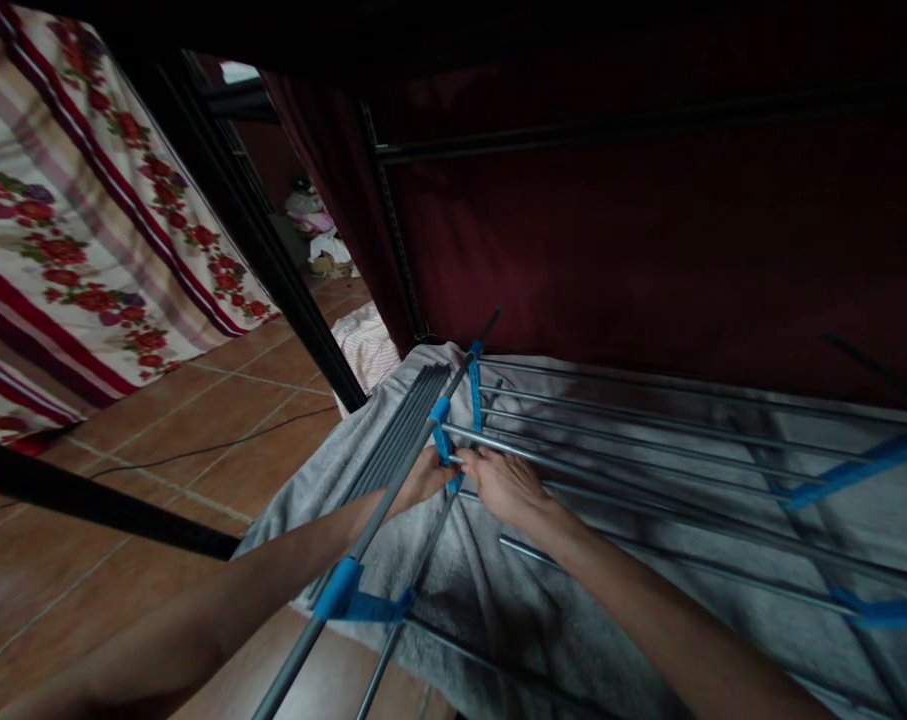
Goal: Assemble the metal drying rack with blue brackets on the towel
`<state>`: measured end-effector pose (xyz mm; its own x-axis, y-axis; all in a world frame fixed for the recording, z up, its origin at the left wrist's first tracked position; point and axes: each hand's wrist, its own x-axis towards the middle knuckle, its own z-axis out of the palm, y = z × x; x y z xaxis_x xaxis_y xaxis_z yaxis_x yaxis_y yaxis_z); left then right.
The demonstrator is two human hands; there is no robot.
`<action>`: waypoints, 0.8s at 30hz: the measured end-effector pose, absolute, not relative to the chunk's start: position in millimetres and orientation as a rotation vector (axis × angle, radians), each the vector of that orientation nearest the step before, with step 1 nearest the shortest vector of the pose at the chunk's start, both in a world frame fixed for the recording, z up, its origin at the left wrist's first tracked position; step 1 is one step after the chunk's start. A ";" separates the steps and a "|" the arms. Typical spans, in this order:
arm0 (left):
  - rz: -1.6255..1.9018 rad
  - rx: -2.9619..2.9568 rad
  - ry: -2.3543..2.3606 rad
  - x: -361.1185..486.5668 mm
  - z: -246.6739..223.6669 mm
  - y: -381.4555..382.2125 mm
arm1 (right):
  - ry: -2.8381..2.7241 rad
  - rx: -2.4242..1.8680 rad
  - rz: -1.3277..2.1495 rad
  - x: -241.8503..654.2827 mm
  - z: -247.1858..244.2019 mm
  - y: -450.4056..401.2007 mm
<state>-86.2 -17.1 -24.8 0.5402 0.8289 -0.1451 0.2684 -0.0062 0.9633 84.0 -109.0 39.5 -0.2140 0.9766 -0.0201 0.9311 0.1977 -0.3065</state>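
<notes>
no legible txt, no readable labels, brands, nos. or signs

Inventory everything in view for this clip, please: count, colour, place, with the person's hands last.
Frame rods: many, grey, centre to right
Connectors: at least five, blue, on the rods
Bundled rods: several, grey, left of the hands
Blanket: one, grey, beneath the rods
Curtain: at least one, dark red, behind
Floral cloth: one, mainly white and red, left
Bars: several, black, left and back
Cable: one, dark, on the floor
Floor tiles: many, brown, left
Striped cloth: one, pale, beyond the blanket
Pile: one, mixed colours, background
Left hand: one, bare, at a connector
Right hand: one, bare, beside it
</notes>
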 end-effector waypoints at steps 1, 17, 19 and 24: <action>0.604 1.577 0.992 -85.7 -24.5 -17.9 | -2.285 -1.846 0.373 84.0 40.7 -109.5; 0.587 1.673 1.060 -79.0 -9.4 -26.7 | -2.231 -1.740 0.456 89.9 42.6 -105.4; 0.566 1.696 1.051 -79.1 -7.9 -26.6 | -2.209 -1.716 0.490 91.2 42.8 -103.9; 0.536 1.748 1.008 -77.3 -5.4 -26.9 | -2.167 -1.676 0.583 93.4 41.9 -99.0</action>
